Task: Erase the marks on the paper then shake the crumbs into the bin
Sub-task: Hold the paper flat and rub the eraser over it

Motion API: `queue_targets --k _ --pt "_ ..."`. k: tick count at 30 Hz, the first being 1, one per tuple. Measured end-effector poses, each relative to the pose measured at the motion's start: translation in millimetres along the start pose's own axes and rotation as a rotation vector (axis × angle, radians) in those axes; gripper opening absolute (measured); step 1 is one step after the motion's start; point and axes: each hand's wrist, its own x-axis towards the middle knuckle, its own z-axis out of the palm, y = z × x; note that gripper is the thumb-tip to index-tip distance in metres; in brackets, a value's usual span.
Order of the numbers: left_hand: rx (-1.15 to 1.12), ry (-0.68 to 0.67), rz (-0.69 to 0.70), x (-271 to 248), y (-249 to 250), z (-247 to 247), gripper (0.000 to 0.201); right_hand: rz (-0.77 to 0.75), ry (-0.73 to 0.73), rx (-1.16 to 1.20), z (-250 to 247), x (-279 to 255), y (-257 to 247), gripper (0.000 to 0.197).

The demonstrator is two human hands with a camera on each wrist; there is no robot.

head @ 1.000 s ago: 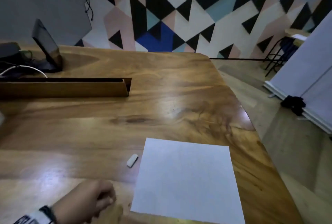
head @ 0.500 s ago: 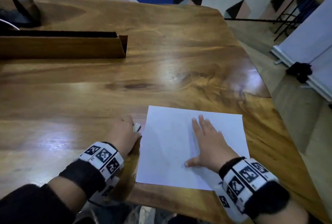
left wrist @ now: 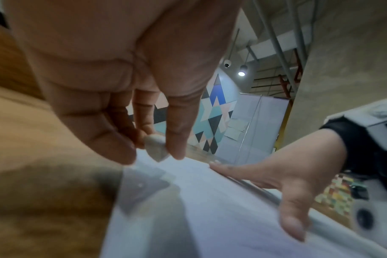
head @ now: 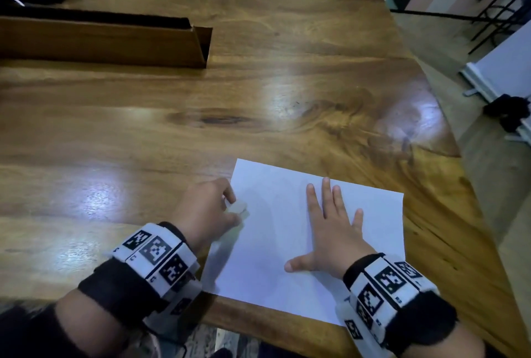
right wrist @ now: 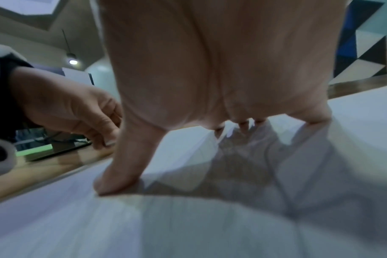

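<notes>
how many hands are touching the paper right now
1 for certain: the right hand lies flat on the paper, fingers spread. The left hand pinches the eraser at the paper's left edge; whether it touches the sheet is unclear.

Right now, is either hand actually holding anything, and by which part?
The left hand pinches the eraser by its upper end. The right hand holds nothing; it presses flat on the paper.

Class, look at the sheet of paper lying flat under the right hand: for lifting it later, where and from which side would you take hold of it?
Probably the near edge of the paper, which overhangs the table edge, from the person's side. Lying flat, it offers no other lip; the right hand presses its middle and the left hand pinches the eraser at its left edge.
</notes>
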Motion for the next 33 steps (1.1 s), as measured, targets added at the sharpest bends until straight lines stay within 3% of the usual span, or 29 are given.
queue_targets --k 3,7,12,20,22,26,30,33 --pt "-0.017 -0.055 0.019 -0.1 4.2 6.8 0.018 0.006 0.022 -0.025 -6.0 2.2 -4.1 0.141" --pt "0.022 -0.07 0.003 3.9 4.9 11.6 0.027 -0.112 0.133 -0.039 -20.1 12.3 -7.5 0.127" --pt "0.093 -0.109 0.045 21.8 15.8 5.7 0.036 -0.13 0.103 -0.053 -21.6 20.7 -10.0 0.121" --pt "0.091 0.069 0.104 64.3 40.8 3.9 0.025 -0.124 0.087 -0.045 -23.0 24.0 -14.9 0.123" --pt "0.124 0.05 0.116 61.4 38.9 3.4 0.019 -0.123 0.084 -0.041 -22.4 24.8 -15.1 0.123" --pt "0.268 -0.158 0.126 55.2 33.3 -2.7 0.019 -0.116 0.078 -0.048 -22.3 25.4 -15.6 0.124" --pt "0.19 0.024 0.134 62.0 40.5 -4.0 0.018 -0.113 0.075 -0.038 -22.3 25.4 -15.7 0.125" --pt "0.278 -0.059 0.163 53.4 36.3 -1.6 0.014 -0.115 0.072 -0.036 -22.3 25.4 -15.4 0.125"
